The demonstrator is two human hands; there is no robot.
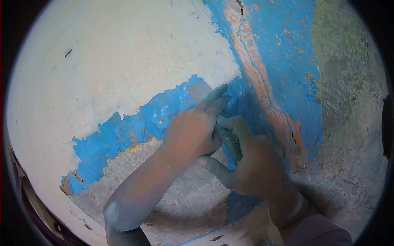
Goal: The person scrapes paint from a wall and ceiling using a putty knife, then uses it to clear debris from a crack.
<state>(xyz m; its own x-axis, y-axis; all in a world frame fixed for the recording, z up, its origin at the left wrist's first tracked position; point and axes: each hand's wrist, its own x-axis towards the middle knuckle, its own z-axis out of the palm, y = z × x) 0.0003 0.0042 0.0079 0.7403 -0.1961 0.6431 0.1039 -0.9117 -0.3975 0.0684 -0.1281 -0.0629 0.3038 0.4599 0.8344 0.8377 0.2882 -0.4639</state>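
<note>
A scraper with a pale flat blade (200,91) and a green, paint-specked handle (230,145) lies against the wall. The blade's edge meets the border between white paint and a strip of blue paint (156,111). My right hand (256,160) is closed around the handle, its thumb out to the left. Farther up the tool, my left hand (193,129) grips it near the base of the blade, fingers stretched along it. The left palm and part of the blade are hidden.
White paint (111,53) covers the upper left of the wall. Bare grey plaster (188,190) shows below the blue strip. To the right, a corner runs down with cracked orange patches (252,53), blue paint (287,61) and rough grey-green plaster (344,69).
</note>
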